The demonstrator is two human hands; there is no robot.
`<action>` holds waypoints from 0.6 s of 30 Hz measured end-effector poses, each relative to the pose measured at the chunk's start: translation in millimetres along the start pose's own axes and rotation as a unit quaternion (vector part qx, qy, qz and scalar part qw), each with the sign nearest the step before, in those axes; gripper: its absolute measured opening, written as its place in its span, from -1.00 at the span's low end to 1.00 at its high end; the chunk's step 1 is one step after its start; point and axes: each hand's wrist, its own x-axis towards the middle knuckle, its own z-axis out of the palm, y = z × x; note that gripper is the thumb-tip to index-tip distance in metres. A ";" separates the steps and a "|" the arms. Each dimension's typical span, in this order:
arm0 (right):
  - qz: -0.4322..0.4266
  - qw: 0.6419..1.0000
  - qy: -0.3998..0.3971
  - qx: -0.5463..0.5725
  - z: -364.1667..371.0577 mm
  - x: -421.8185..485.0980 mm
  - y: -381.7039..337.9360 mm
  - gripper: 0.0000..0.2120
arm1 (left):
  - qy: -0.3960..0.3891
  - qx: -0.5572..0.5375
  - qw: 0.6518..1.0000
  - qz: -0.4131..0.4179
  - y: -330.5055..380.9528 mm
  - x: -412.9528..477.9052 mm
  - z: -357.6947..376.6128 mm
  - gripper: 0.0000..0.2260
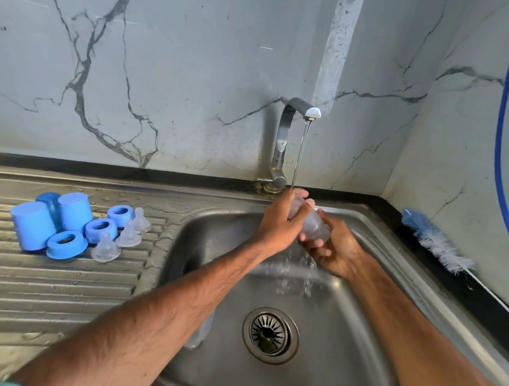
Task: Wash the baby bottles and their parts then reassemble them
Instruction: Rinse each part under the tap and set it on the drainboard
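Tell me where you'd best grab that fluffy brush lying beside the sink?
Probably by the thin bare handle of the brush, coming down from above. It lies flat on the black ledge close to the wall, so there is little room from the side, and the soft bristles at the far end would just squash.

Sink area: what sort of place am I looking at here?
Probably a home kitchen: a steel sink with a ribbed draining board, a running tap, and a clear bottle held under the water, with a bottle brush nearby.
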 end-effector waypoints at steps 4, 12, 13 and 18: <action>0.076 0.994 -0.013 0.073 0.3 -1.6 -2.2 -0.56 | -0.014 0.014 1.000 -0.005 6.8 0.1 -4.0 -0.60; -0.021 0.999 -0.037 -0.023 19.1 -4.5 1.6 -0.47 | 0.098 0.147 0.984 0.016 0.5 13.8 -11.0 -0.50; -0.015 0.999 -0.050 -0.015 18.7 -3.8 0.8 -0.51 | 0.094 0.148 0.984 0.020 0.6 16.7 -11.7 -0.47; 0.027 0.995 -0.001 0.099 17.2 3.0 -2.0 -0.59 | -0.001 0.058 0.998 -0.001 7.3 15.6 -2.9 -0.57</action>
